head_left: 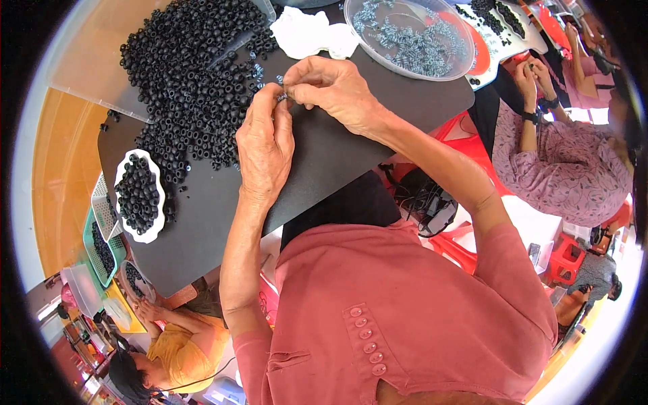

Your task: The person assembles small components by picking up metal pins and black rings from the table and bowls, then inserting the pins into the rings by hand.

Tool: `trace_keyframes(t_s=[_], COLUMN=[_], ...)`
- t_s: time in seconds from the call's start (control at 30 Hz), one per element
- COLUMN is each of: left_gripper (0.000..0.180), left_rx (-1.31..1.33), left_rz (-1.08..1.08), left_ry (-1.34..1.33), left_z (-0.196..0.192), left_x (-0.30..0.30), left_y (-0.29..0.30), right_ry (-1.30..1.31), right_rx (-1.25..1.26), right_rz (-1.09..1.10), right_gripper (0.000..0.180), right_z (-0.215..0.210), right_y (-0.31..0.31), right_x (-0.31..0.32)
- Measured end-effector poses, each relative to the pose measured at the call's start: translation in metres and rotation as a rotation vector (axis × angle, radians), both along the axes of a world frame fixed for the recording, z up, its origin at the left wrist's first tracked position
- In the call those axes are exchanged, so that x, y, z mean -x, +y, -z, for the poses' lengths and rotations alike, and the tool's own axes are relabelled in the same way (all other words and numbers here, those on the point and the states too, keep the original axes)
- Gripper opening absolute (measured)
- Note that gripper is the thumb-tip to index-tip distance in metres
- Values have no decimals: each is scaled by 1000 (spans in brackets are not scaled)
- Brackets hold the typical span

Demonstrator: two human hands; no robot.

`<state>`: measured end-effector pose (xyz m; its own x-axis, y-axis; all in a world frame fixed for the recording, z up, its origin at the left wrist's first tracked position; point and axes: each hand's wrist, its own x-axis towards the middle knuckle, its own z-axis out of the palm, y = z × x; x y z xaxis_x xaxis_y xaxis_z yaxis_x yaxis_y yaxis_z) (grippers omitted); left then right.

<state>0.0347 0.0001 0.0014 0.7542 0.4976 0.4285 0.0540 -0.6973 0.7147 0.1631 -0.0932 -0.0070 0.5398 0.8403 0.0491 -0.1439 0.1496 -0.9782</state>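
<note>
Over the dark table [317,145], my hands meet fingertip to fingertip beside a big pile of small black plastic pieces [196,74]. Between thumb and fingers, my left hand [264,145] pinches a small metal spring [282,97]. My right hand [337,93] comes in from the right with thumb and forefinger pinched together at the spring's end; what it grips is hidden by the fingers. A few loose springs [258,71] lie at the pile's right edge, just past my left fingertips. Many more springs fill a clear round tub [351,20] beyond my right hand.
A white scalloped dish [159,209] of black pieces stands at the table's left. White crumpled cloth [304,34] lies by the tub. Green and white baskets [91,226] stand past the left edge. Co-workers sit at lower left, in a yellow shirt [192,351], and at right, in patterned clothes [553,158].
</note>
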Motion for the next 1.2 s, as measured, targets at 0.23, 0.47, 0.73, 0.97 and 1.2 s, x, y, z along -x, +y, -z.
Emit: trace_keyframes(t_s=[0.23, 0.47, 0.73, 0.97, 1.2], left_gripper=[20, 21, 16, 11, 9], left_rx=[63, 47, -6, 209, 45], left_rz=[-30, -32, -5, 74, 28], left_ry=[43, 40, 75, 101, 62], left_z=[-1, 3, 3, -5, -5], left_x=[1, 1, 1, -1, -2], left_y=[1, 3, 4, 5, 4], right_ry=[-63, -144, -122, -147, -83], right_rx=[-26, -43, -97, -57, -136], right_rz=[-5, -33, 25, 41, -40], right_gripper=[14, 16, 11, 13, 16], right_z=[7, 13, 16, 13, 13], right_y=[0, 2, 2, -1, -2], right_x=[1, -1, 2, 1, 1])
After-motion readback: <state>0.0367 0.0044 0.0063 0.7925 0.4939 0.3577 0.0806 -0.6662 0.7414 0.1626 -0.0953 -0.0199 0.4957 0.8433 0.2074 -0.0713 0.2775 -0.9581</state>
